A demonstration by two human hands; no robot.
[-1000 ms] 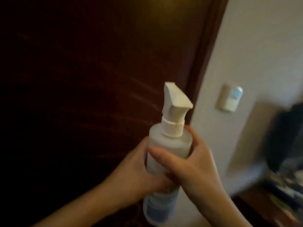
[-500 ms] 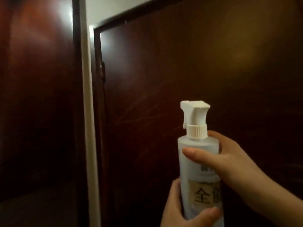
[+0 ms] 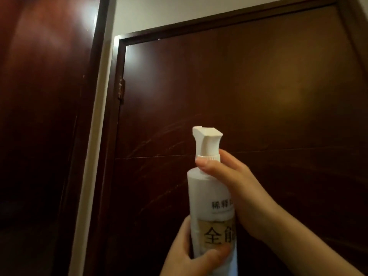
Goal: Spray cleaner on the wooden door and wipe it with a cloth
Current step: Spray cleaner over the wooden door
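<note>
Close before the wooden door (image 3: 249, 86), spray bottle (image 3: 207, 194) is upright, nozzle twd the wood. Left grip (image 3: 183, 255) wraps its lower body to steady it. Right grip (image 3: 239, 192) curls round the neck, prob. for the trigger; no cloth in view.

Interior of a home or similar lodging, seen at a doorway. A dark, polished wooden door (image 3: 249, 92) sat in a matching door frame (image 3: 219, 18), with a metal hinge (image 3: 120, 87) at its left edge. A plain white wall (image 3: 159, 10) ran above the frame. A second glossy wood panel (image 3: 43, 96) stood to the left, beyond a pale strip (image 3: 97, 120). A labelled spray bottle (image 3: 211, 196) of a household kind was in use.
</note>
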